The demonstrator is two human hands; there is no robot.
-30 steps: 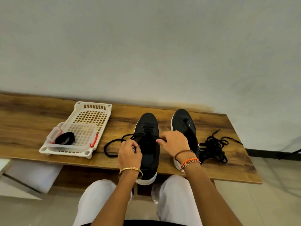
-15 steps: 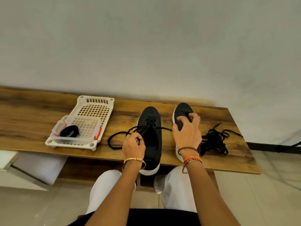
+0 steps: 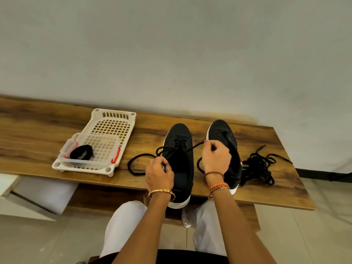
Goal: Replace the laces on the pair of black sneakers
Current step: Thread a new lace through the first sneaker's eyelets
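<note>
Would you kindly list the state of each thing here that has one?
Left sneaker: partly laced.
Right sneaker: unlaced, eyelets bare.
Left hand: pinches a lace end.
Right hand: pinches the other lace end.
Loose laces: tangled on the bench.
Clear box: open, holds a black bundle.

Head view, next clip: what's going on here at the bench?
A person seated at a wooden bench is lacing the left black sneaker. The left hand pinches one end of the lace, the right hand the other end, drawn across the upper eyelets. The right sneaker shows bare eyelets, not yet laced. A tangle of black laces lies to its right, and a white basket holds a clear box with another black bundle.
</note>
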